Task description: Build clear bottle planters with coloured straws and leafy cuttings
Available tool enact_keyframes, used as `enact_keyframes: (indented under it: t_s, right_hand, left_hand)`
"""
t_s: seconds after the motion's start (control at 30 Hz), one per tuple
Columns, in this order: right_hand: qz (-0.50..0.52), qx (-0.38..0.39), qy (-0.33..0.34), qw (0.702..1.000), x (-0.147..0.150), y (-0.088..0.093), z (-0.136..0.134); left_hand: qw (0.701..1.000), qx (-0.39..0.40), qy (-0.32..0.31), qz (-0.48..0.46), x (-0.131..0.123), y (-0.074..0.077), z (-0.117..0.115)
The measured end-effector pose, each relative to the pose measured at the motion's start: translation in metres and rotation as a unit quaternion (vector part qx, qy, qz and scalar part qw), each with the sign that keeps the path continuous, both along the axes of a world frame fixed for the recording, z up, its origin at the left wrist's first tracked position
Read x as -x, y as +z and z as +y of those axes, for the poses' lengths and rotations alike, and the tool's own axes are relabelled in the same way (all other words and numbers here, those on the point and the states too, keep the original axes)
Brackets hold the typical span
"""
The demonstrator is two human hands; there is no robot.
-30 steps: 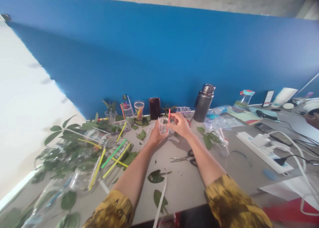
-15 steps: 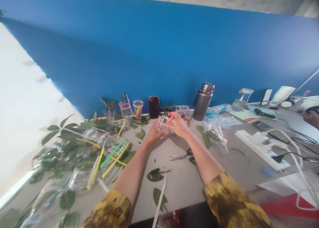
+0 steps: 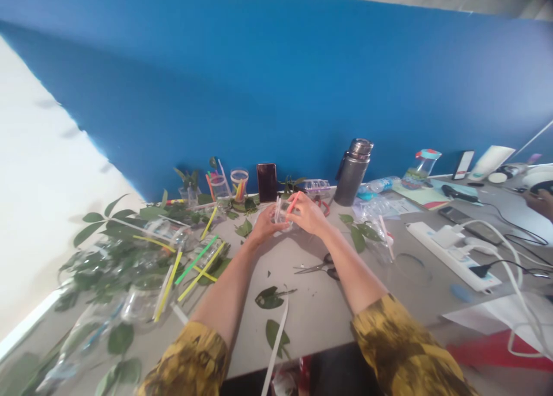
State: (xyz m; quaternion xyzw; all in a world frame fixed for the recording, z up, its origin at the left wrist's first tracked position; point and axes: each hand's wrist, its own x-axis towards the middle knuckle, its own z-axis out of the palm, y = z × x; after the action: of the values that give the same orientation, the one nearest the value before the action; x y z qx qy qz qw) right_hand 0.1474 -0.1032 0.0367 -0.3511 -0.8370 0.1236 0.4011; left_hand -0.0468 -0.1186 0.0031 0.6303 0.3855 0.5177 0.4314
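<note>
Above the table's middle, a clear plastic cup (image 3: 283, 212) is held between my two hands. My left hand (image 3: 264, 227) is closed on its left side, thumb along the bottom. Whitish straw-like strips (image 3: 277, 208) stand at the cup beside the left fingers. On the right, my right hand (image 3: 307, 214) pinches an orange-red straw (image 3: 294, 201) slanted against the cup's side. The fingers hide part of the cup, so I cannot tell whether the straw is attached. Dark-handled scissors (image 3: 317, 266) lie below the right hand, near two green leaves (image 3: 270, 297).
Leafy branches, plastic bottles and yellow straws (image 3: 169, 285) crowd the left. Straw-filled cups (image 3: 239, 185) and a phone (image 3: 266, 183) stand at the back. A grey thermos (image 3: 354, 172) is right of them. A power strip (image 3: 453, 259) and another person's hand (image 3: 538, 201) are far right.
The cup has turned between my hands, its open round end now less visible. My left fingers have shifted up around it. The right hand keeps the orange-red straw.
</note>
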Motion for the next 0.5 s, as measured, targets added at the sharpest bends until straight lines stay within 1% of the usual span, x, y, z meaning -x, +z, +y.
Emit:
enact_keyframes:
  t_s: [0.07, 0.17, 0.3, 0.4, 0.5]
  right_hand:
    - [0.001, 0.015, 0.009, 1.000, 0.001, 0.001, -0.001]
    - [0.001, 0.029, 0.017, 0.999, 0.001, 0.003, -0.002]
    - [-0.013, 0.022, 0.021, 0.999, 0.002, 0.004, -0.002]
    - [-0.027, 0.025, 0.018, 0.999, 0.003, 0.005, -0.003]
    - [-0.034, 0.033, 0.004, 0.999, 0.004, 0.005, -0.004]
  left_hand:
    - [0.999, -0.017, 0.008, 0.028, 0.003, 0.000, 0.000]
    - [0.999, -0.028, -0.001, 0.047, 0.007, 0.000, 0.001]
    - [0.996, -0.028, -0.005, 0.087, 0.009, -0.004, 0.005]
    - [0.995, -0.030, 0.000, 0.091, 0.009, -0.009, 0.009]
    - [0.997, -0.027, -0.017, 0.075, 0.010, -0.013, 0.011]
